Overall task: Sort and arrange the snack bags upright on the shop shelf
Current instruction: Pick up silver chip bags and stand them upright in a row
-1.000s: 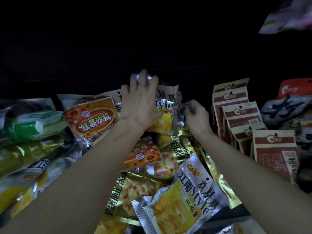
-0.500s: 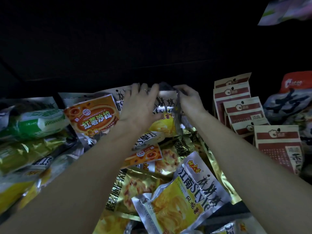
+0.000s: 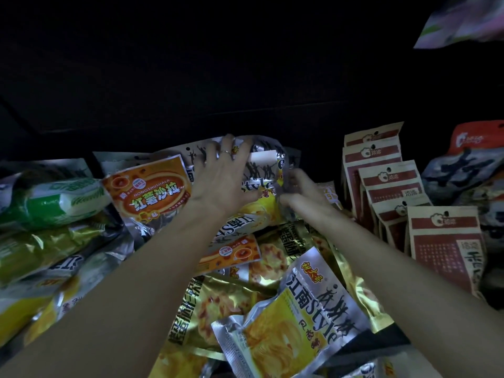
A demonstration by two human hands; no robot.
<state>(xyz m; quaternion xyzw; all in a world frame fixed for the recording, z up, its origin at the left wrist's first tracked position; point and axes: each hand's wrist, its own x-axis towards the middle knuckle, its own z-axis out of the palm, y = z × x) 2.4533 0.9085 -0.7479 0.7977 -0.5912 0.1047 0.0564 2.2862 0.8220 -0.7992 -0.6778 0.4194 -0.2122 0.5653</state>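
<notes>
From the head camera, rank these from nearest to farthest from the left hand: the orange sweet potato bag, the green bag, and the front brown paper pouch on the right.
From the left hand:
1. Orange sweet potato bag, right beside the hand on its left.
2. Green bag, farther left, past the orange one.
3. Front brown paper pouch, far right and lower, beyond the right hand.

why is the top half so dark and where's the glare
Head view: the shelf back is unlit, near black; glare streaks the silver bag under the left hand and right hand; the top-right bag is blurred; wide-angle bends the edges.
</notes>
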